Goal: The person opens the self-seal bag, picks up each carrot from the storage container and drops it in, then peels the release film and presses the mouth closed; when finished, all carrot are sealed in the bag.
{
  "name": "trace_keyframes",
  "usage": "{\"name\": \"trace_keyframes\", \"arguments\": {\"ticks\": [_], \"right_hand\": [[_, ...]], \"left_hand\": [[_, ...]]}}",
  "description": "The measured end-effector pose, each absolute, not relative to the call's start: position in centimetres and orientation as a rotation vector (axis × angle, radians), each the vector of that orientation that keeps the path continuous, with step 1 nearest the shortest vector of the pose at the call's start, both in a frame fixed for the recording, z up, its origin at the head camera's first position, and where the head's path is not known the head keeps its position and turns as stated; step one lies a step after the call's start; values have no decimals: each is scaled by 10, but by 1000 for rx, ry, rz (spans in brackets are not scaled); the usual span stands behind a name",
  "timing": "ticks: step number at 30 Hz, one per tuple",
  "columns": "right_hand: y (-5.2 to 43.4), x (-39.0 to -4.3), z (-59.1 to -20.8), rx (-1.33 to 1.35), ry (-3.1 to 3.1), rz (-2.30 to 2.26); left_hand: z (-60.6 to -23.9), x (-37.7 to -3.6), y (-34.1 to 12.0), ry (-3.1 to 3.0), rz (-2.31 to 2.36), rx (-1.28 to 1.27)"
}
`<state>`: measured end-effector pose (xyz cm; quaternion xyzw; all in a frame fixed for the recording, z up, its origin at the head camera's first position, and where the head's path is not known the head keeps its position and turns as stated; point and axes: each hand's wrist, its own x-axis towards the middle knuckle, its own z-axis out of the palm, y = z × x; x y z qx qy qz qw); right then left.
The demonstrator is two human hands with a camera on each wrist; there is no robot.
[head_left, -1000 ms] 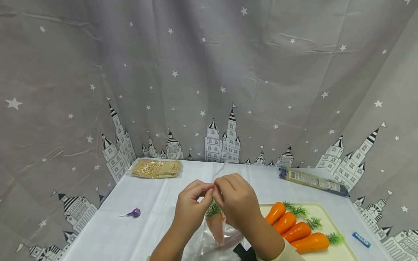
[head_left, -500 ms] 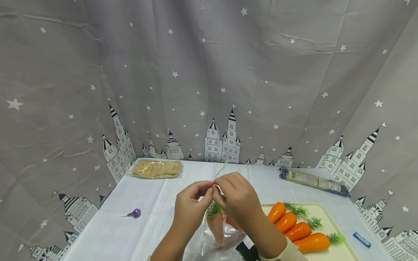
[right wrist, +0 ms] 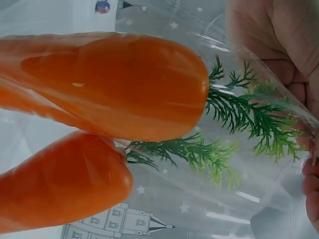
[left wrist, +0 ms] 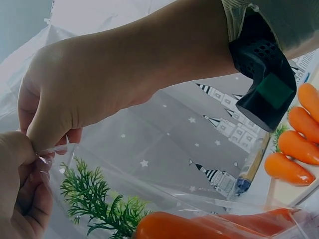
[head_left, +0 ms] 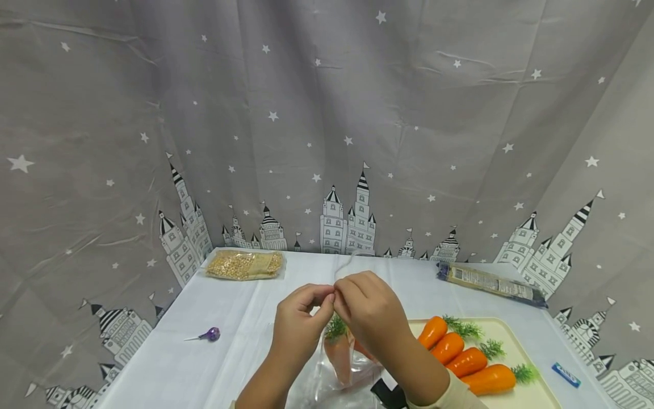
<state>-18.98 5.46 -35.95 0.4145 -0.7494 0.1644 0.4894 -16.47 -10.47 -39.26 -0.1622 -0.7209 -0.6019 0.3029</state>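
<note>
Both hands meet at the middle of the head view, pinching the top edge of a clear plastic bag (head_left: 319, 392) between thumbs and fingertips. My left hand (head_left: 298, 324) is on the left of the bag's mouth, its fingertips right against those of my right hand (head_left: 370, 309). Two carrots with leafy green tops are inside the bag; one carrot (right wrist: 119, 84) lies over the other carrot (right wrist: 75, 186) in the right wrist view. Their green tops (left wrist: 89, 194) point toward the pinched edge. The fingertips hide the exact part of the bag edge they hold.
To the right, a cream tray (head_left: 533, 395) bears several orange carrots (head_left: 470, 362). A long dark-ended packet (head_left: 490, 284) lies behind it, and a small blue packet (head_left: 565, 375) beside it. At left are a bag of yellow kernels (head_left: 244, 265) and a purple lollipop (head_left: 212, 334).
The right wrist has shifted slightly to the right. Both hands keep pinching the bag's top edge in nearly the same place.
</note>
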Motion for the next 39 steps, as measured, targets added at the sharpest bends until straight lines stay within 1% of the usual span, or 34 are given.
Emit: {"name": "trace_keyframes", "arguments": {"ticks": [10,18,23,31,39], "right_hand": [[54,-191,-362,951,-1820,400],[57,-194,-365,929,-1825,469],[56,-194,-366,911,-1856,587],[57,-191,-367,786,-1923,816],[54,-188,-367,791,-1890,952]], "left_hand": [[-391,-166,-104,-1940,-1598,-439],[-390,-162,-103,-2018,-1650,-369],[-388,-162,-104,-2028,-1651,-353],[-388,-160,-104,-2038,-1693,-308],[-390,-161,-103,-2020,-1740,-307]]}}
